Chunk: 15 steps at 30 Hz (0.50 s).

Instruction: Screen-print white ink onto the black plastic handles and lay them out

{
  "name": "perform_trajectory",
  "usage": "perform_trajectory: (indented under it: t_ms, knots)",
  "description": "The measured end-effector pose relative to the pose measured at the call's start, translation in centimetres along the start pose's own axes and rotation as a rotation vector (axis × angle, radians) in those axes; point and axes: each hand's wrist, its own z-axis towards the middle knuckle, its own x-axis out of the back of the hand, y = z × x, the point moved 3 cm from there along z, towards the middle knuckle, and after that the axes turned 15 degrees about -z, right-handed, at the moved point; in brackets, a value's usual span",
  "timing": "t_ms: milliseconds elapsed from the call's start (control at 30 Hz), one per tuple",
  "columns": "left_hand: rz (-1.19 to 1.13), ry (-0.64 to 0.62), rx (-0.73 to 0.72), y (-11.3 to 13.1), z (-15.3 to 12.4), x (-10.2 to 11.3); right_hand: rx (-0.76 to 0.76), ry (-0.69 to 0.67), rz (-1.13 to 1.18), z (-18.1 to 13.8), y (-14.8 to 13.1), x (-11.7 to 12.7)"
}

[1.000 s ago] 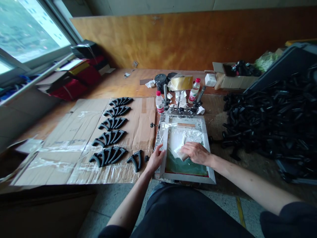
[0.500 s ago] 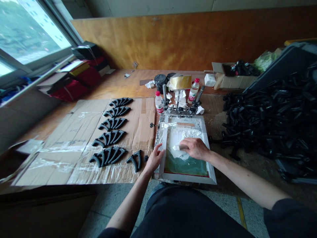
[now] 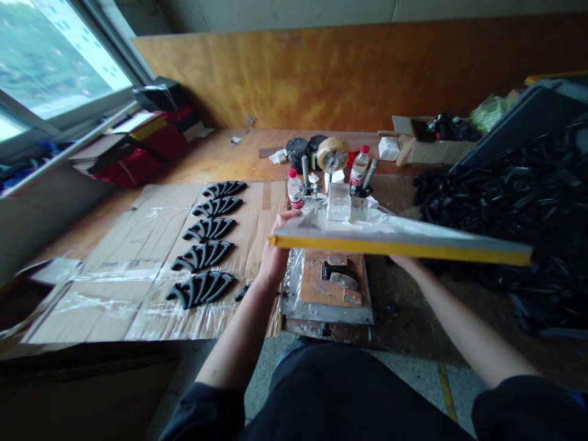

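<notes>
The screen-printing frame is raised and tilted, its yellow-taped front edge toward me. My left hand is closed around its left corner. My right hand reaches in under the frame's right part; its fingers are hidden, so I cannot see what they hold. Below the frame, a curved black plastic part lies on a wooden jig board with small blocks around it. A pale translucent block stands behind the frame's raised edge, apparently on the screen.
Rows of curved black parts lie on cardboard at left. A large heap of black parts fills the right side. Behind the frame stand two red-capped bottles, dark tubs and a tape roll.
The frame has swung up from the board, uncovering the jig and the black part. My left hand rose with it. My right hand left the screen's surface and moved right, behind the frame.
</notes>
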Motion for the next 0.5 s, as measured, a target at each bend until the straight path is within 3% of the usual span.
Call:
perform_trajectory:
  t_ms: [133,200,333,400,500]
  knots:
    - [-0.008,0.046,-0.051,-0.6,1.3,-1.1,0.269,-0.107,-0.067,-4.7,-5.7,-5.4]
    - [-0.018,0.117,0.050,-2.9,-0.3,-0.8,0.260,-0.171,-0.140,-5.9,-7.5,-6.9]
    - [-0.076,0.046,0.699,-10.3,-7.1,-0.4,0.137,-0.167,-0.074,-7.5,-10.8,-6.3]
    - [-0.195,0.066,0.799,-12.4,-9.9,0.1,0.302,-0.109,0.027,-8.3,-13.0,-5.3]
    - [-0.245,0.258,0.700,-12.6,-11.3,3.4,0.582,-0.069,0.158,-8.4,-12.9,-4.2]
